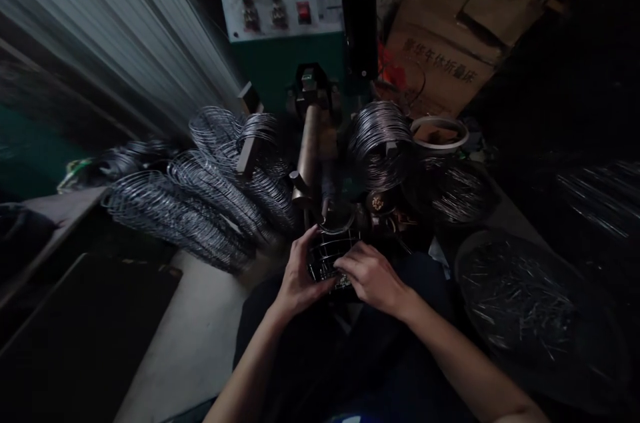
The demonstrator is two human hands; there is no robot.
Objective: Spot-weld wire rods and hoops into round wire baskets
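Note:
Just above my lap sits a small round wire cage [334,248] of bent metal wires, under the front end of a machine's metal arm [309,149]. My left hand [296,279] grips the cage's left side, fingers along the outside and thumb across the near edge. At its near right edge, the fingers of my right hand [374,274] are pinched together; what they hold is hidden. Beyond the hands, a wire ring [340,219] shows at the cage's far end, close to the machine's tip.
Stacked wire rings [180,216] lie to the left, and a wire bundle [381,136] hangs right of the arm. Short wires fill a dark tray [525,299]. A white tub [440,133], a cardboard box [440,56], a phone [360,33] and a switch panel [295,4] stand behind.

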